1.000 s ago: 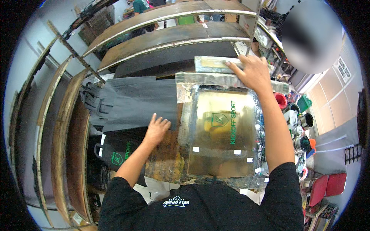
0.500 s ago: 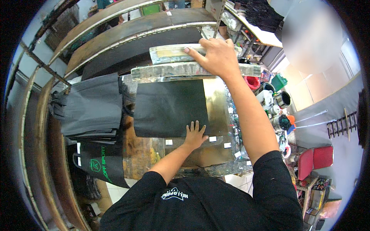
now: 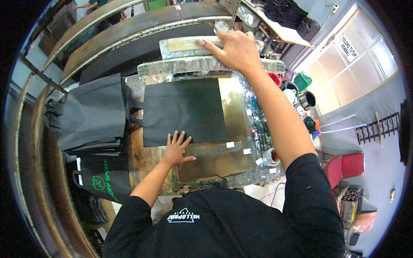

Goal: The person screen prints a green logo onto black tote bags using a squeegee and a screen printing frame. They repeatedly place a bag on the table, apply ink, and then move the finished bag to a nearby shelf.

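A black fabric bag (image 3: 185,109) lies flat on the paint-stained table, its handles toward the left. My left hand (image 3: 175,148) rests at the bag's near edge with fingers spread, the fingertips on the fabric. At the table's far side a paint-smeared screen-printing frame (image 3: 172,66) stands raised, seen nearly edge-on. My right hand (image 3: 238,49) grips its upper part, the thumb on the near side and the other fingers curled over, partly hidden. Small white squares (image 3: 230,145) dot the table near the bag.
Left of the table lie a stack of black bags (image 3: 92,114) and a bag with a green print (image 3: 103,176). Wooden shelves (image 3: 142,23) run along the far and left sides. Paint pots (image 3: 306,100) and a green jug (image 3: 302,81) crowd the right; a red chair (image 3: 352,165) stands beyond.
My left hand has slid leftward along the bag's near edge. The right hand keeps its hold on the frame. The whole view has shifted slightly.
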Tool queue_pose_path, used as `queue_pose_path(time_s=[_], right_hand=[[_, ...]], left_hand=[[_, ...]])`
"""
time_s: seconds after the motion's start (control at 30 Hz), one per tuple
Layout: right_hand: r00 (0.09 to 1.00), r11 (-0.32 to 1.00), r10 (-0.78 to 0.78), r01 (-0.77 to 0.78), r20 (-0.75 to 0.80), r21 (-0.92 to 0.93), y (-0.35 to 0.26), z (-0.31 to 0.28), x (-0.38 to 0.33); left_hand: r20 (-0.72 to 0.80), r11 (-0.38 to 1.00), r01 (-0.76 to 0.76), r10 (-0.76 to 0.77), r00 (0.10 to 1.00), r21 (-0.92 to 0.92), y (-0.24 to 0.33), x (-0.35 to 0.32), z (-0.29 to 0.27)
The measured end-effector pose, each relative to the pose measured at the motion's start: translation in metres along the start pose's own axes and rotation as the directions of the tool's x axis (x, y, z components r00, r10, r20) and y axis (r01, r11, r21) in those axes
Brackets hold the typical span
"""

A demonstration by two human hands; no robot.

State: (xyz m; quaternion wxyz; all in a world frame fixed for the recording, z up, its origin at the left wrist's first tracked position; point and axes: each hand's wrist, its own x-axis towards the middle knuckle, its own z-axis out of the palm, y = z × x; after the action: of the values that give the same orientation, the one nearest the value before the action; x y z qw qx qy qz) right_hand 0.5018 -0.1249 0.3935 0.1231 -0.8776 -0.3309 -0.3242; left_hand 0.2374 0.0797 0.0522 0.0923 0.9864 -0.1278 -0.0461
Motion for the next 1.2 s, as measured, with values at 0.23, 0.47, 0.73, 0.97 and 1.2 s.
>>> queue_pose_path(time_s=[0.23, 0.47, 0.73, 0.97, 1.2], right_hand=[[1.000, 1.000, 0.011, -0.011, 0.029, 0.027, 0.002, 0.003, 0.001], [1.000, 1.000, -0.003, 0.003, 0.019, 0.020, 0.003, 0.006, -0.001], [0.999, 1.000, -0.008, 0.008, 0.035, 0.005, 0.003, 0.003, -0.002], [0.999, 0.999, -0.020, 0.022, 0.042, -0.032, 0.004, 0.004, -0.004], [0.999, 0.999, -0.024, 0.025, 0.042, -0.033, 0.004, 0.007, -0.005]], left_hand=[[-0.008, 0.998, 0.021, -0.022, 1.000, -0.065, 0.043, 0.038, 0.017], [0.043, 0.994, -0.003, 0.007, 0.999, -0.106, 0.103, 0.071, 0.028], [-0.005, 0.991, -0.015, 0.015, 1.000, -0.134, 0.113, 0.073, 0.040], [-0.032, 0.987, -0.048, 0.044, 0.999, -0.151, 0.116, 0.064, 0.035], [-0.096, 0.984, -0.071, 0.056, 0.994, -0.161, 0.118, 0.050, 0.043]])
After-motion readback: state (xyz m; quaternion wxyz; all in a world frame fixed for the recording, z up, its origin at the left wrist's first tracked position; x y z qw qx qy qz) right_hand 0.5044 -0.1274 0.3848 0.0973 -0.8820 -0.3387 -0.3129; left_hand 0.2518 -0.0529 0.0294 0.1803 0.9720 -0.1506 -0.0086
